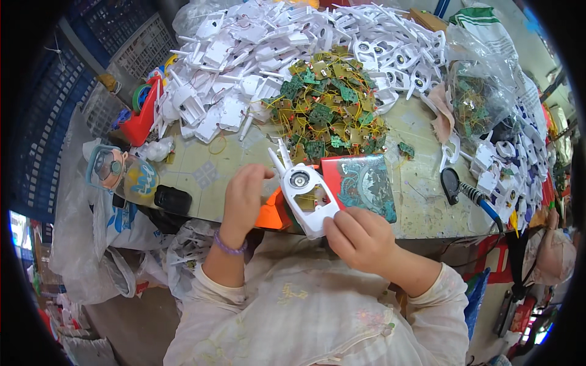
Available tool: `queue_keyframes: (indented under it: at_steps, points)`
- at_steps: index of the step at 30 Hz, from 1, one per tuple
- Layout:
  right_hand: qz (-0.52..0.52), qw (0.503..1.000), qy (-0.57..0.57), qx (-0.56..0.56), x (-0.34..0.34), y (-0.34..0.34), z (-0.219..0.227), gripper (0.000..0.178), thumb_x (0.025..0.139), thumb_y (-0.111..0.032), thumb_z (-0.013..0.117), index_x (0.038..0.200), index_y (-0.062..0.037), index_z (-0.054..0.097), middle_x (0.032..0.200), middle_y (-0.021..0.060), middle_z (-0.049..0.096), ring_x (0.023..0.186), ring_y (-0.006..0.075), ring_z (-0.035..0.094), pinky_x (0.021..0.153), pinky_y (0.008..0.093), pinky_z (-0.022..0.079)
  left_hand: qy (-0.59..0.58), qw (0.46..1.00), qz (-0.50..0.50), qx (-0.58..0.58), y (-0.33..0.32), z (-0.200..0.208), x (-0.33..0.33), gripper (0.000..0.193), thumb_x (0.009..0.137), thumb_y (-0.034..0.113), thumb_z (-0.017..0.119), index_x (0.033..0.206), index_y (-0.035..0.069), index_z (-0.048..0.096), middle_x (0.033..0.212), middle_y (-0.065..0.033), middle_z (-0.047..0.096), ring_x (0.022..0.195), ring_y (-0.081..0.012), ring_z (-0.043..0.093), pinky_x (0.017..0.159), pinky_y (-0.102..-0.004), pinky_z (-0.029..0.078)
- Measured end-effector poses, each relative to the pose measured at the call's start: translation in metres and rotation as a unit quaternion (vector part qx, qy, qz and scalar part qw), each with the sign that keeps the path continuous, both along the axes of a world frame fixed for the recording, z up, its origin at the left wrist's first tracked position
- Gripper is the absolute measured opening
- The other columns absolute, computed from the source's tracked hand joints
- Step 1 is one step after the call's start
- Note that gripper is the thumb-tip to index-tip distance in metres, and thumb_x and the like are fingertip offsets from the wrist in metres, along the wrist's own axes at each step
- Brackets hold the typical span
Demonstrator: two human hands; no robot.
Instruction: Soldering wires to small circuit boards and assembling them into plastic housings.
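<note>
My right hand point(360, 239) grips the lower end of a white plastic two-way-radio shell point(327, 213), thumb and fingers closed round its edge. The shell is tilted, its stubby antenna pointing up and left. A round speaker point(300, 179) sits in its upper part, and a window below shows a bit of circuit board and wire. Just left of the shell, my left hand point(243, 194) is raised with loosely bent fingers and nothing visible in them; its fingertips are near the antenna. An orange piece point(273, 212) lies beneath, between the hands.
Behind the hands rises a heap of green circuit boards point(329, 113) with yellow wires. White shells point(226, 55) pile up at the back. A red box point(360, 183) lies close by. To the right is a soldering iron point(482, 201); to the left, a red tape dispenser point(141, 113) and a bottle point(131, 177).
</note>
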State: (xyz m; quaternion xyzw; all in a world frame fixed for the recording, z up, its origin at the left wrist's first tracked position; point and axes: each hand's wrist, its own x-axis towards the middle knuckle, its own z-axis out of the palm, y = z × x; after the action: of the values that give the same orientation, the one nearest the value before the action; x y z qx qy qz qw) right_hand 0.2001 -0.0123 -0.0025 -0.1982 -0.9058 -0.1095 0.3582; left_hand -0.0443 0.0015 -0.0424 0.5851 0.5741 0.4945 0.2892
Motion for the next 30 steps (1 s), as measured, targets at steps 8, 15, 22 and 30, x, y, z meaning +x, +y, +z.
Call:
queue_keyframes:
  at_steps: [8, 15, 22, 30]
  points:
    - [0.029, 0.980, -0.086, -0.176, 0.003, -0.014, 0.013, 0.032, 0.073, -0.018, 0.066, 0.099, 0.0004, 0.058, 0.096, 0.0095, 0.056, 0.084, 0.0225, 0.057, 0.071, 0.0326, 0.050, -0.237, 0.920, -0.150, -0.273, 0.043, 0.011, 0.015, 0.038, 0.093, 0.039, 0.057, 0.099, 0.003, 0.065, 0.088, -0.0012, 0.065, 0.083, -0.0077, 0.058, 0.077, -0.0243, 0.043]
    - [0.076, 0.988, 0.048, -0.128, 0.004, -0.019, 0.019, 0.037, 0.071, -0.021, 0.077, 0.100, -0.0010, 0.064, 0.101, 0.0119, 0.063, 0.087, 0.0271, 0.061, 0.073, 0.0346, 0.052, -0.216, 0.952, -0.100, -0.192, 0.039, 0.033, -0.007, 0.032, 0.094, 0.034, 0.057, 0.094, 0.003, 0.063, 0.082, 0.0012, 0.062, 0.074, -0.0074, 0.057, 0.068, -0.0243, 0.046]
    - [0.018, 0.977, 0.113, -0.182, 0.053, -0.032, 0.004, 0.024, 0.075, -0.011, 0.072, 0.096, -0.0019, 0.064, 0.096, 0.0141, 0.063, 0.082, 0.0316, 0.061, 0.070, 0.0387, 0.052, -0.014, 0.941, -0.245, -0.233, -0.048, 0.071, -0.147, 0.025, 0.098, 0.025, 0.050, 0.089, 0.005, 0.062, 0.086, 0.0031, 0.058, 0.079, -0.0045, 0.050, 0.071, -0.0219, 0.041]
    - [0.011, 0.966, 0.152, -0.208, 0.054, -0.023, -0.015, 0.020, 0.073, -0.003, 0.069, 0.093, -0.0009, 0.064, 0.093, 0.0133, 0.064, 0.079, 0.0314, 0.062, 0.069, 0.0377, 0.051, 0.061, 0.943, 0.024, -0.326, -0.224, -0.234, -0.269, 0.033, 0.094, 0.029, 0.053, 0.100, 0.000, 0.066, 0.093, -0.0088, 0.066, 0.085, -0.0167, 0.060, 0.077, -0.0315, 0.048]
